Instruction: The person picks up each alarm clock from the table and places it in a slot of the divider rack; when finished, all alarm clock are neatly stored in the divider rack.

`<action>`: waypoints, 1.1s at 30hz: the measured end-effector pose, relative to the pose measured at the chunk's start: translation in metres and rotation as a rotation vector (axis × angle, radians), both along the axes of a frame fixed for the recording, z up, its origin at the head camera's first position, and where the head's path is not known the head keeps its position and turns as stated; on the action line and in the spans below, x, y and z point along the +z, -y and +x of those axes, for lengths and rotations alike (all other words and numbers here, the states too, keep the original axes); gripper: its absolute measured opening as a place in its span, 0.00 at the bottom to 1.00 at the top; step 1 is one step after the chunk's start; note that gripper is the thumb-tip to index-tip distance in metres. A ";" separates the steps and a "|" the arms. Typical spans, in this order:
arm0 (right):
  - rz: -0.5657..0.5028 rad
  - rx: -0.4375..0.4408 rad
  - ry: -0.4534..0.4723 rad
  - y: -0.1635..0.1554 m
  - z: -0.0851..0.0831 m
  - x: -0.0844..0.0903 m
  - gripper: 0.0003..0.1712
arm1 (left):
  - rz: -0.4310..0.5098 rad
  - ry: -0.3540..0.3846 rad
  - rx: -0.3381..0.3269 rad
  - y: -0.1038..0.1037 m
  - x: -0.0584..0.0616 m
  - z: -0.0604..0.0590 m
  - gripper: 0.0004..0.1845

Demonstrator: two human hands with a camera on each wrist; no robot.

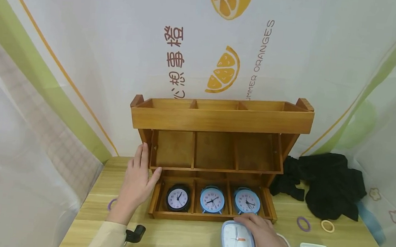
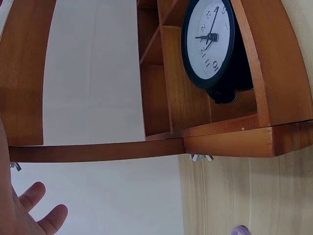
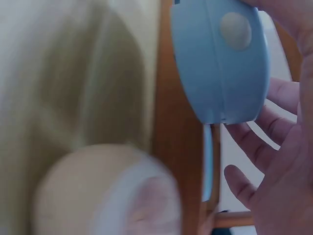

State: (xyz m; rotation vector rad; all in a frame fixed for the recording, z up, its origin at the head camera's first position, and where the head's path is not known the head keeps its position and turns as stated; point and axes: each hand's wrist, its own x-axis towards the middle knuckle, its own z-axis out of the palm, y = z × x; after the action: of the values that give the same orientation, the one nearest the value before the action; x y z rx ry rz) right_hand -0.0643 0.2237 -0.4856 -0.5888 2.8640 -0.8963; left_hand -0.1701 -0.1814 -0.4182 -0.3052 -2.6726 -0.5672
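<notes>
The wooden shelf organiser (image 1: 221, 119) stands at the desk's back edge; my left hand (image 1: 136, 181) lies flat and open against its left side, steadying it. The bottom tray already holds a black alarm clock (image 1: 177, 198) and two blue ones (image 1: 212, 199). My right hand (image 1: 265, 243) grips a square blue alarm clock (image 1: 237, 241) near the desk's front edge. Risk, in my judgement: it could clip the tray lip or topple a seated clock.
</notes>
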 end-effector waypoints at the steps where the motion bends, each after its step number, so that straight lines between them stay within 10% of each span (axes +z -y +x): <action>1: -0.019 0.013 -0.040 0.001 -0.002 0.003 0.54 | 0.002 -0.003 0.000 0.000 0.000 0.000 0.49; 17: -0.186 0.150 -0.416 0.041 -0.053 0.092 0.58 | 0.008 -0.014 0.004 0.001 -0.003 -0.002 0.49; 33: -0.268 0.160 -0.455 0.113 -0.107 0.140 0.60 | 0.013 -0.045 -0.008 0.001 -0.004 -0.003 0.52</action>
State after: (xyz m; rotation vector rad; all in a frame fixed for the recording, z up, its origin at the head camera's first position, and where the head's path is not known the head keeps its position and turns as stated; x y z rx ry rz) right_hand -0.1717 0.1112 -0.3457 -1.1694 3.0304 -1.2718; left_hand -0.1731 -0.1825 -0.4218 -0.3212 -2.6243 -0.5727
